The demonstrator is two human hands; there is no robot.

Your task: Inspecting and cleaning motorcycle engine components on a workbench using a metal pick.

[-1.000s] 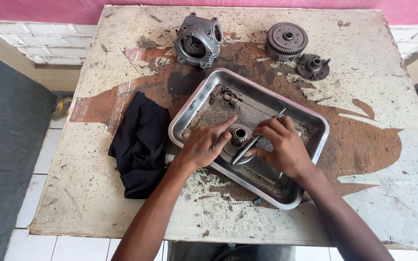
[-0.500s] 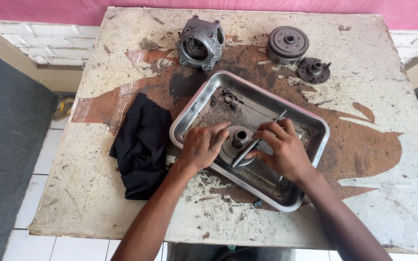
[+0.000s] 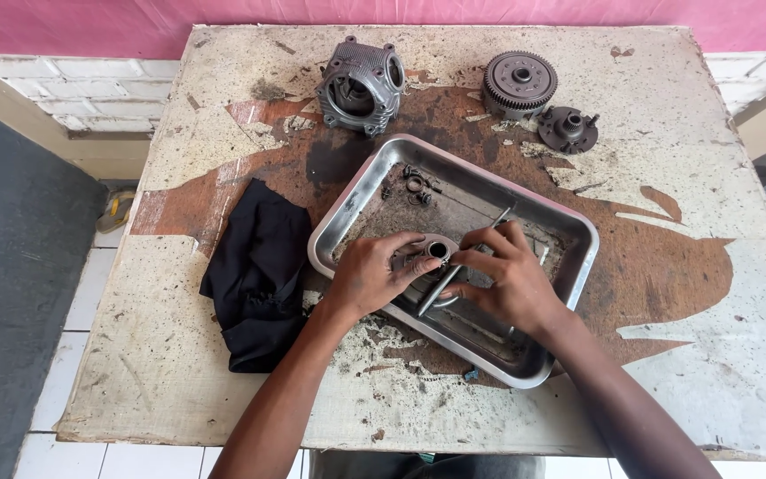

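Observation:
My left hand grips a small round metal part with a centre hole inside a steel tray. My right hand holds a thin metal rod that slants from the tray's middle down toward my palms. Both hands meet over the tray's near-left half. A few small clips and rings lie at the tray's far-left corner.
A worn, stained table carries the tray. A black cloth lies left of it. At the back stand a finned engine casing, a toothed gear drum and a smaller hub. Tiled floor and a dark mat lie left.
My hands have stayed over the tray with the round part and the rod; the fingers shifted slightly around the part. The view has tilted a little lower.

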